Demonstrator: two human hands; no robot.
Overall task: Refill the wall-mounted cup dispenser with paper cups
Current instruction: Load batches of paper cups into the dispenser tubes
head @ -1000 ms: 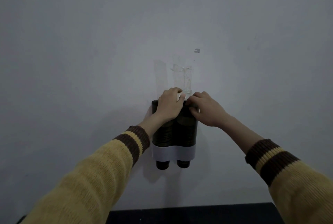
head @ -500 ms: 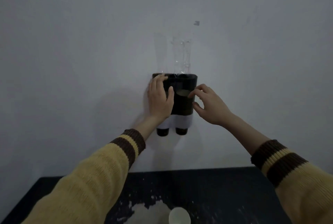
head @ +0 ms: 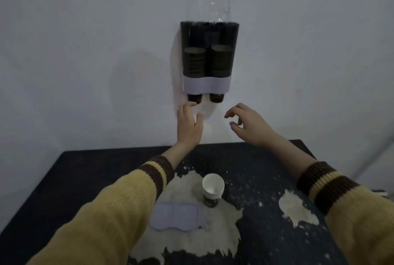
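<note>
Dark twin-tube cup dispenser hangs on the wall, upper centre of frame.
Below it, left hand and right hand hover released, holding nothing; one paper cup stands on the bench.

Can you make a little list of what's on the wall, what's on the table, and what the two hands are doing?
wall: dark two-tube cup dispenser, a cup stack in each tube
lid: pale dispenser lid lying on the table
loose cup: one paper cup standing upright on the table
left hand: open, empty, fingertips just under the left tube's bottom cup
right hand: open, empty, below the dispenser
</note>
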